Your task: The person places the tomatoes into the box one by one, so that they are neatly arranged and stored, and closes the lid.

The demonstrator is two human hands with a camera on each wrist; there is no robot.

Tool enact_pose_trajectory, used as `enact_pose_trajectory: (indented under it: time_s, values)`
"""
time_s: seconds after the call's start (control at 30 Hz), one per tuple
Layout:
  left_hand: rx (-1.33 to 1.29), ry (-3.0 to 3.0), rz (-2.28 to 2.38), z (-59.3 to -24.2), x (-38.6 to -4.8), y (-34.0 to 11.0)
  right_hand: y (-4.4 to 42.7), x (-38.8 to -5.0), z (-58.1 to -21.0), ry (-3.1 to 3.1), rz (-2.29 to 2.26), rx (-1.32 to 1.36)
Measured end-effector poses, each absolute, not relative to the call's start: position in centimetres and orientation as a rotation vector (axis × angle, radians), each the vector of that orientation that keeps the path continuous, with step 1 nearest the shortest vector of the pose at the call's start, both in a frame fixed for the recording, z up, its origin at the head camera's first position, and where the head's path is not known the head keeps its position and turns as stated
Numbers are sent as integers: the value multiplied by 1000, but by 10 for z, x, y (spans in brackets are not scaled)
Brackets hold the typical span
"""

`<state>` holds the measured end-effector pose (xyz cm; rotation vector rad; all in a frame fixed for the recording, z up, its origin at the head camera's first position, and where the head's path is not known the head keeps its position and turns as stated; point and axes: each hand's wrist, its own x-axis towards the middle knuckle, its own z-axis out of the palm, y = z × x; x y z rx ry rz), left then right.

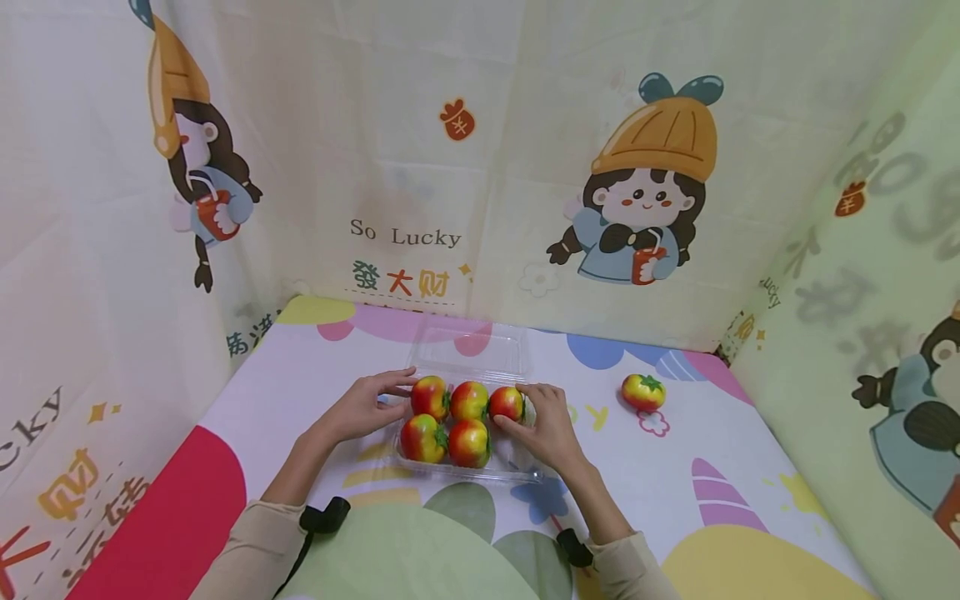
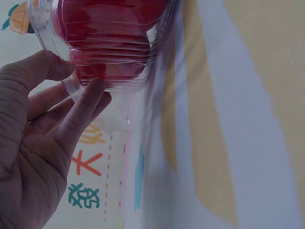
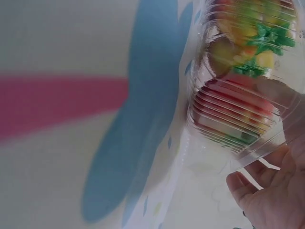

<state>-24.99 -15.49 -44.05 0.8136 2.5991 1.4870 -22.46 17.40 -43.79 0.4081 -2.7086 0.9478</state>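
Five fruits (image 1: 469, 443) in clear box (image 1: 517, 458), sixth fruit (image 1: 643, 392) outside, unpacked; left hand (image 1: 366, 407) pinches box, right hand (image 1: 550, 427) grips rightmost boxed fruit (image 1: 506, 404).

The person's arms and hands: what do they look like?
Neither the left hand nor the right hand wears a glove. The left sleeve and right sleeve are beige. The left camera, with its dark cable, and right camera are small and black.

Five persimmons (image 1: 469, 402) lie in the clamshell container (image 1: 517, 465): three in back, two in front. The lid (image 1: 472, 353) is behind the container. A sixth persimmon (image 1: 643, 392) rests on the table (image 1: 615, 454), to the right.
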Motion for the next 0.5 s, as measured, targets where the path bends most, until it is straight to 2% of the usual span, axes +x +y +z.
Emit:
enact_pose_trajectory:
  time_s: [0.5]
  values:
    - [823, 2608, 1479, -443, -251, -156, 182, -224, -435, -2646, 994, 402]
